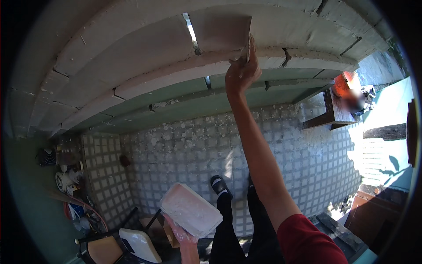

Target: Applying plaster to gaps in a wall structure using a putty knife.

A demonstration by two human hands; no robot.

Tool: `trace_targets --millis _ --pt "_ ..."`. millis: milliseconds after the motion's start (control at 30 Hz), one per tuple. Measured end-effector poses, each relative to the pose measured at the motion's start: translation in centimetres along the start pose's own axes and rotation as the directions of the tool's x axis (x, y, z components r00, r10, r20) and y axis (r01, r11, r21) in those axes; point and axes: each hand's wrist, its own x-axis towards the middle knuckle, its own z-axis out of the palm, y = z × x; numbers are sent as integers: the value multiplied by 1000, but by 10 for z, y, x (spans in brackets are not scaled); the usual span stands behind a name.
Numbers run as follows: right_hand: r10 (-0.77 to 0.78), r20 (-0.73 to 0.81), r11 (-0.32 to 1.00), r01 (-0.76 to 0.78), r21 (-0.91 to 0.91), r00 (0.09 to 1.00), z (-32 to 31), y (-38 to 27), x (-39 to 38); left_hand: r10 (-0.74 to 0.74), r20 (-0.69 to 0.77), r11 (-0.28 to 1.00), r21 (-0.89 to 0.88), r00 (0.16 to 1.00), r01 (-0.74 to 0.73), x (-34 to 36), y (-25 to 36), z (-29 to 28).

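Observation:
My right hand [244,72] is raised to the pale wall [149,46], with its fingers closed round a thin, flat scraper [250,33]. The scraper's edge stands against the wall beside a broad smooth patch; much of its grip is hidden by the fingers. Low in front of me, my left hand [182,233] holds a shallow rectangular tray [191,210] from below and along its near left side. Whitish-pink paste is smeared over the tray, and pale smears also cover my left fingers.
Ledges with cracks and narrow bright gaps cross the wall. Tiled floor [189,145] spotted with pale splashes lies below. A wooden bench [336,110] with an orange container [345,84] stands at right. Chairs [140,244] are at lower left, near clutter [70,180] along the side wall.

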Motion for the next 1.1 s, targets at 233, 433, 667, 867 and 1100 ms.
trace_targets --millis 233,433,667,867,1100 --pt "-189 56 967 196 -161 980 55 -20 -48 21 -19 1000 16 1000 -21 -4 10 -8" --pt "-209 229 975 220 -23 951 35 -26 -58 15 23 1000 -4 1000 -15 -1 17 -14" --pt "-121 -73 993 121 3 990 37 1 -19 -10 23 1000 -4 1000 10 -3 18 -13" --pt "-151 -193 942 82 -326 969 98 -14 -52 -10 -20 1000 -21 1000 9 -1 29 -30" --pt "-65 -115 971 36 -238 991 129 -30 -84 47 -56 998 50 997 -44 5 51 -34"
